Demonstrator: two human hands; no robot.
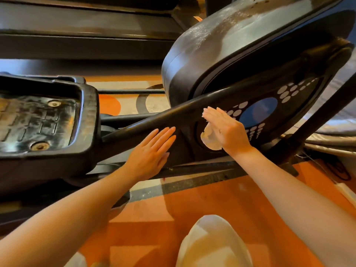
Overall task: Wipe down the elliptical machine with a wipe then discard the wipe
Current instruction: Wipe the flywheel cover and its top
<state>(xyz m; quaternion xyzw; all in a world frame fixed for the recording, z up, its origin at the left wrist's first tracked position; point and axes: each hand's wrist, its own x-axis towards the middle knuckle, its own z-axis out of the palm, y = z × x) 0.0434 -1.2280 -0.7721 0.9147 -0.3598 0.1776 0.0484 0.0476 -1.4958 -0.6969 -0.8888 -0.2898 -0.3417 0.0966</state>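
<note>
The right hand (227, 130) presses the wipe (209, 138) flat, fingers straight and together, on the elliptical machine's (212, 54) crank arm (173, 116). The arm's long axis runs left toward the pedal (38, 120). The left hand (152, 151), fingers straight, rests on it nearer the pedal.

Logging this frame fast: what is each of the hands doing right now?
Left hand: open, fingers straight, flat on the crank arm.
Right hand: open, straight fingers pressing the wipe against the machine.

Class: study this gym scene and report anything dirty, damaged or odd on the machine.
The grey flywheel housing carries streaky, speckled residue on top; the foot pedal looks scuffed and smeared. Nothing appears broken or spilled.
</note>
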